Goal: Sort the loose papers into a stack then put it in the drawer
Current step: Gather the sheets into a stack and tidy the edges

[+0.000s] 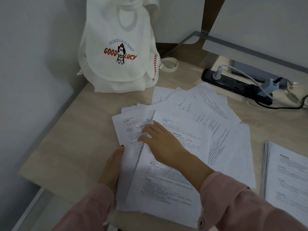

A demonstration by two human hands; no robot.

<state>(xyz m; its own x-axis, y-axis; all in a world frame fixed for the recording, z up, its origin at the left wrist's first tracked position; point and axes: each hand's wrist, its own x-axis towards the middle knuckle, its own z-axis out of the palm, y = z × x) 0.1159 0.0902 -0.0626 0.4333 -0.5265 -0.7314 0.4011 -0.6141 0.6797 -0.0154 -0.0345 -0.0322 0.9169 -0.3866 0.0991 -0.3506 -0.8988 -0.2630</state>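
Observation:
Several loose printed papers (208, 130) lie fanned and overlapping on the light wooden desk (70, 144). My left hand (113, 165) grips the left edge of the nearest sheets, thumb on top. My right hand (160, 140) reaches across from the right and rests flat on the top sheets, fingers spread and straight. A second, tidier stack of papers (286, 177) lies apart at the right edge of the desk. No drawer is in view.
A white drawstring backpack (120, 52) stands at the back left against the wall. A black power strip (236, 84) with white plugs and cables lies at the back right. The desk's left and front edges drop off close to my left arm.

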